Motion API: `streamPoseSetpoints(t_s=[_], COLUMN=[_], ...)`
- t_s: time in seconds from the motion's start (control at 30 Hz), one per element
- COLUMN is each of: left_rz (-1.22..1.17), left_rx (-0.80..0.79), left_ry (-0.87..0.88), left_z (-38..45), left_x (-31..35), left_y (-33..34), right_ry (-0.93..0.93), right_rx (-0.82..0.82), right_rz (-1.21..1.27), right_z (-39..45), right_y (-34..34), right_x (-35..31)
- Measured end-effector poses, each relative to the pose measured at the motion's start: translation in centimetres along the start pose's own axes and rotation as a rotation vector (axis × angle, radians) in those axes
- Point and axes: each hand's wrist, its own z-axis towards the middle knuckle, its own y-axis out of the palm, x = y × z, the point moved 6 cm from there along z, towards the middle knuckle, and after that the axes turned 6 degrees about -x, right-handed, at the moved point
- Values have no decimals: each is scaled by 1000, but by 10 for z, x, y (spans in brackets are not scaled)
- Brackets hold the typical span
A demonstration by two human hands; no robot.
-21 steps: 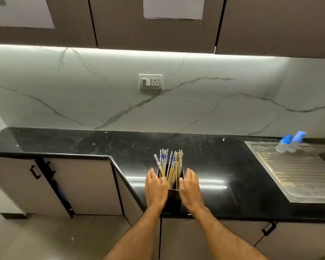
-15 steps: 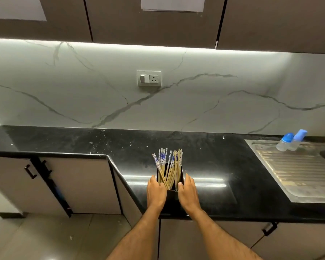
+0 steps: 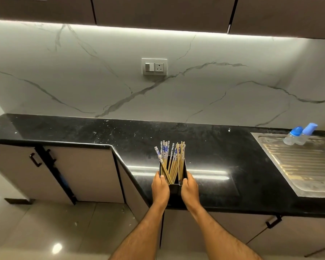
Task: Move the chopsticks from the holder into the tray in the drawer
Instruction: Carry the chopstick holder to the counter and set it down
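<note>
A black square holder [image 3: 174,190] stands at the front edge of the black countertop [image 3: 223,162]. Several wooden chopsticks [image 3: 172,162] with blue-and-white patterned tops stick up out of it, leaning different ways. My left hand [image 3: 160,190] clasps the holder's left side and my right hand [image 3: 189,190] clasps its right side, thumbs over the rim. No open drawer or tray is in view.
A steel sink drainboard [image 3: 304,166] lies at the right with two blue-capped bottles [image 3: 298,135] on its far edge. Shut cabinet doors with black handles [image 3: 35,159] run under the counter. A wall socket [image 3: 154,67] sits on the marble backsplash.
Both hands have closed in from beside the holder and now grip its two sides. The view has tilted slightly downward.
</note>
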Motion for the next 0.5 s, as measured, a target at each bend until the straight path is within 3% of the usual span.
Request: streamPoseSetpoints(t_s=[0.5], left_rz=[-34], left_rx=[76], left_ry=[36], left_z=[-69], left_x=[-22], left_y=[-72], right_ry=[-37], right_rx=[-27], right_rz=[69], right_z=[-90], right_y=[43], right_x=[-16])
